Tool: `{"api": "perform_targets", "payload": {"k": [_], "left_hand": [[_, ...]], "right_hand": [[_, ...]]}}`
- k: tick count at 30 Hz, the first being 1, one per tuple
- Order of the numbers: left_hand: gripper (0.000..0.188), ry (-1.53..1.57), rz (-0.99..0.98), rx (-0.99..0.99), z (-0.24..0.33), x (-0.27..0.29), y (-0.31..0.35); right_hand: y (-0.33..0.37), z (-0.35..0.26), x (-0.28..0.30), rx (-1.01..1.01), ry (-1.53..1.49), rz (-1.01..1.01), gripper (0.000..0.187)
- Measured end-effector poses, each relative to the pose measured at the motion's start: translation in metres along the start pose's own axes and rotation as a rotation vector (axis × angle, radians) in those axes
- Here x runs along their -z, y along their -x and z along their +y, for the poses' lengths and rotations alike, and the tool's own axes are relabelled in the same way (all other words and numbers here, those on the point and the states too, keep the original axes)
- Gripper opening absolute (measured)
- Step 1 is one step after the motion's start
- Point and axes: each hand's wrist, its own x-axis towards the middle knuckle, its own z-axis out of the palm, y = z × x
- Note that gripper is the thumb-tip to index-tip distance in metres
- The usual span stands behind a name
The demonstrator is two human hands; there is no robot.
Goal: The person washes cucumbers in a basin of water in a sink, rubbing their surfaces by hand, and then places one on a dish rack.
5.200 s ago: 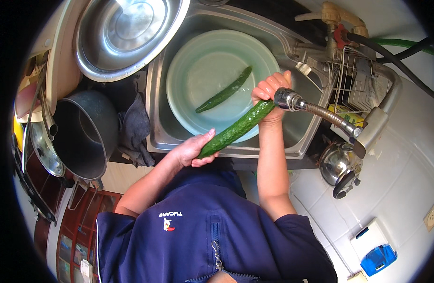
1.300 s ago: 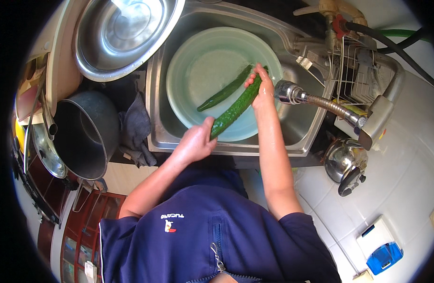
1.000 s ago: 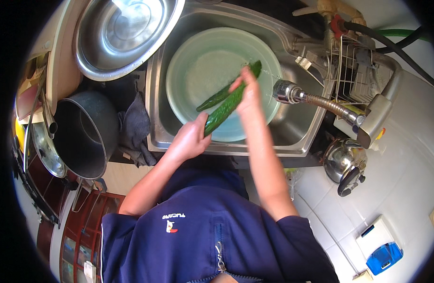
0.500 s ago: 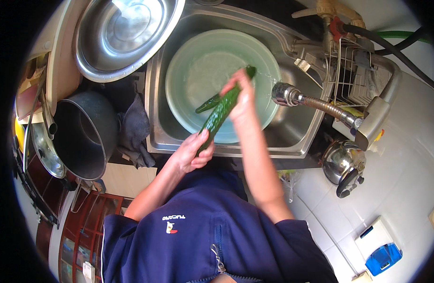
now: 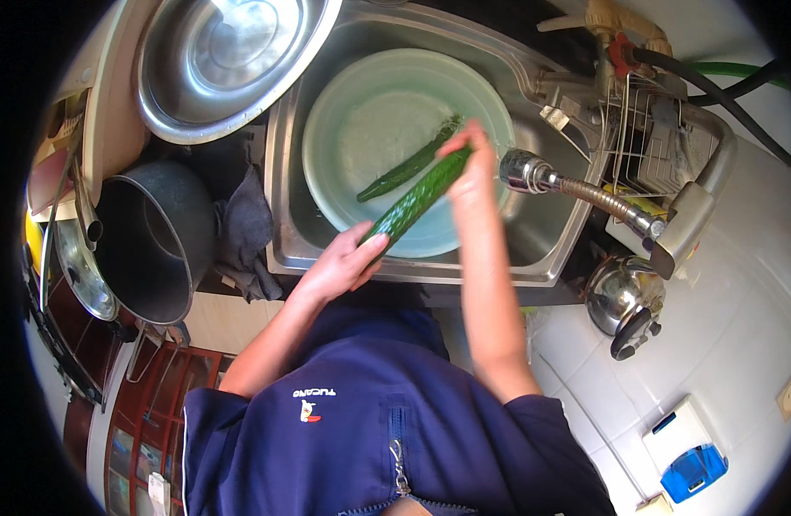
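A long green cucumber slants over the near part of a pale green basin. My left hand is closed round its lower end, near the sink's front edge. At the upper end my right hand, smeared by motion, wraps round the cucumber. Behind it a second cucumber lies in the water in the basin. The basin stands in a steel sink, with the tap head just right of its rim.
A large steel bowl stands at the back left. Below it are a dark pot and a grey cloth. At the right are a wire rack, a steel kettle and the tap's flexible neck.
My right hand has moved along to the cucumber's upper end, slightly rightward and down. The second cucumber now shows more fully. My left hand keeps its hold on the lower end.
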Motion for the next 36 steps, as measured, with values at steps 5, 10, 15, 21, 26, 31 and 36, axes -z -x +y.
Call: {"api": "perform_targets", "payload": {"k": [5,10,15,21,26,31,36], "left_hand": [[0.032,-0.114,0.192,-0.040,0.004,0.025,-0.016],[0.023,0.390,0.510,-0.211,0.022,0.071,-0.065],[0.022,0.825,0.508,-0.539,0.039,0.056,-0.129],[0.022,0.725,0.223,-0.283,0.049,-0.080,-0.156],[0.020,0.616,0.023,-0.216,0.036,-0.103,-0.153],[0.048,0.268,-0.010,-0.326,0.021,-0.088,-0.122],[0.084,-0.514,-0.028,-0.498,-0.004,-0.070,-0.101]], "right_hand": [[-0.023,-0.032,0.032,0.098,-0.289,-0.036,0.027],[0.007,-0.032,0.062,0.054,-0.138,-0.119,0.014],[0.056,-0.057,0.070,0.033,0.669,-0.278,0.035],[0.089,-0.051,0.056,0.054,0.983,-0.352,0.036],[0.100,-0.039,0.057,0.422,1.264,-0.059,0.040],[0.077,-0.050,0.096,0.315,1.181,0.048,0.045],[0.027,-0.007,0.062,0.255,0.583,-0.213,0.029]]}}
